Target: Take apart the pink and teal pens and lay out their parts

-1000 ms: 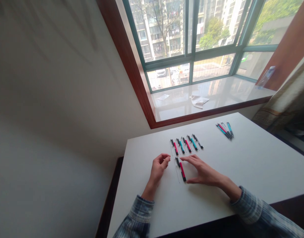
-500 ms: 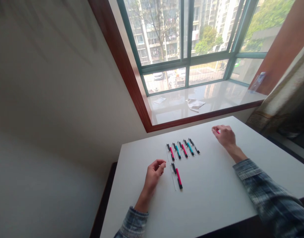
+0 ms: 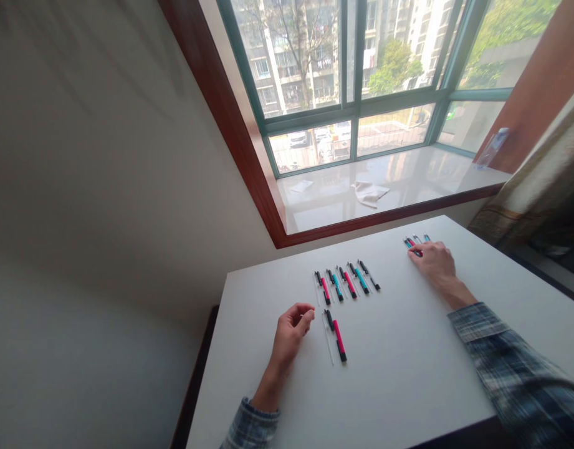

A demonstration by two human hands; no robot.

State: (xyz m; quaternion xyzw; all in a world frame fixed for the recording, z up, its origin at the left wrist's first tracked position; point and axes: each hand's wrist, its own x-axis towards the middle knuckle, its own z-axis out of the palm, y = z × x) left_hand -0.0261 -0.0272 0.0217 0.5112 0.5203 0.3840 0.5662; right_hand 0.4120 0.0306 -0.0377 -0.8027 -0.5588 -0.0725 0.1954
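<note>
My right hand [image 3: 434, 262] reaches to the far right of the white table [image 3: 408, 374] and lies over a small pile of loose pens [image 3: 414, 241], its fingers curled on a red one. My left hand [image 3: 291, 330] rests on the table with its fingers loosely curled and thumb meeting fingertip; nothing shows in it. Just right of it lies a single red and black pen [image 3: 336, 335] in a clear sleeve. Behind that, a row of several sleeved pens [image 3: 346, 280] in red, teal and black lies side by side.
A wide window sill [image 3: 384, 193] behind the table holds a crumpled white cloth [image 3: 368, 192] and a small paper [image 3: 300, 186]. A white wall stands at the left. A curtain [image 3: 539, 181] hangs at the right, past the table's edge.
My right hand left the single red pen near my left hand and went to the loose pens at the far right, settling on them. My left hand stayed put.
</note>
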